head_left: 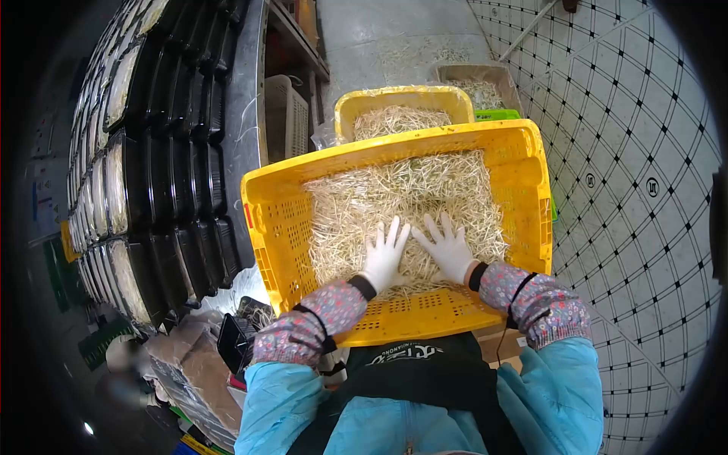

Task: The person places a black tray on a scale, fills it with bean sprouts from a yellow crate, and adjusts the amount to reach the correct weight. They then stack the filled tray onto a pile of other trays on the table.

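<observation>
A large yellow crate (519, 197) with perforated walls stands in front of me, tilted slightly. Pale, dry, straw-like stems (364, 193) cover its bottom in a thick layer. My left hand (385, 250), in a white glove, lies on the stems left of centre with its fingers spread. My right hand (446, 246), gloved the same way, rests on them just to the right, fingers also spread. The hands are close together but apart, and neither holds anything. The undersides of both hands are hidden.
Behind the crate are a smaller yellow bin (406, 95) and a cardboard box (481, 85), both holding similar stems. Stacked black trays (171, 182) line a metal table (241, 129) at left. A white basket (284, 117) sits under a shelf. Cardboard (197, 364) lies lower left.
</observation>
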Action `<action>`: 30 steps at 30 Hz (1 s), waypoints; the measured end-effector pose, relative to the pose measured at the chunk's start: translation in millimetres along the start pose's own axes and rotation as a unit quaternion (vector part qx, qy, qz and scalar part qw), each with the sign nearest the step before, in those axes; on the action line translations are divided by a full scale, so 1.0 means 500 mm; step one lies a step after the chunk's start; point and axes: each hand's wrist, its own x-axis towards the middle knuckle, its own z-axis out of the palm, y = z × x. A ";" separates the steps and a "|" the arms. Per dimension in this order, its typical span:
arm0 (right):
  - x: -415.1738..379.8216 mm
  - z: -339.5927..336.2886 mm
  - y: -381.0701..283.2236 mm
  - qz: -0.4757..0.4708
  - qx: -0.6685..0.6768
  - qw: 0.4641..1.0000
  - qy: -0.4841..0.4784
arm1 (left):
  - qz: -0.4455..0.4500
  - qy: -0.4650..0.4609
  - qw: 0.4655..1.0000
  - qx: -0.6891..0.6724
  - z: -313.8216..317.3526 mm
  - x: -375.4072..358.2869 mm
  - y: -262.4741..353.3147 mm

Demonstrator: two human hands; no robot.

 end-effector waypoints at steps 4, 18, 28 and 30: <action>0.044 0.022 0.042 -0.005 0.082 0.996 0.031 | -0.057 -0.028 0.992 -0.106 0.029 0.073 -0.030; 0.184 -0.166 0.081 0.014 0.052 0.986 0.156 | -0.095 0.112 0.988 -0.038 -0.159 0.013 -0.229; 0.227 0.048 -0.147 -0.088 0.085 0.985 0.121 | -0.153 -0.204 0.967 -0.005 0.031 -0.069 -0.259; 0.212 0.041 -0.167 -0.033 0.095 0.995 -0.026 | -0.149 -0.201 0.968 -0.007 0.046 -0.088 -0.250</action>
